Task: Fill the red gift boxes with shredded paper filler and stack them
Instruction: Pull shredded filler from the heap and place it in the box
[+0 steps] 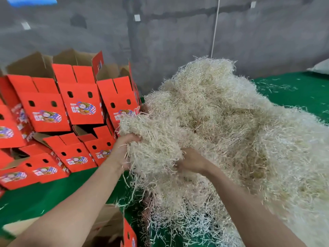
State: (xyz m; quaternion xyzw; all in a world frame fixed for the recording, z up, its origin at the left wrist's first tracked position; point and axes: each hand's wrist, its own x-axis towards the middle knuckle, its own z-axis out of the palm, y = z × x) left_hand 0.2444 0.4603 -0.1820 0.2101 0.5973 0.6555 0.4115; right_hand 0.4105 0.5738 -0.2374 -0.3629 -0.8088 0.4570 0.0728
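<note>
A big heap of pale shredded paper filler point(222, 122) covers the right half of the green table point(44, 198). My left hand point(122, 150) grips a thick clump of filler point(156, 143) at the heap's left edge, fingers curled into it. My right hand point(192, 160) is buried in the same clump and grips it from the right. Several red gift boxes point(80, 104) with open flaps are stacked at the left. One open red box point(114, 229) stands below my arms at the bottom edge, its inside partly hidden by my left forearm.
A grey wall point(178, 32) rises behind the table, with a white cord point(214, 29) hanging down it. Loose strands of filler point(277, 86) lie on the green surface at the far right. A white bag point(320, 68) lies at the right edge.
</note>
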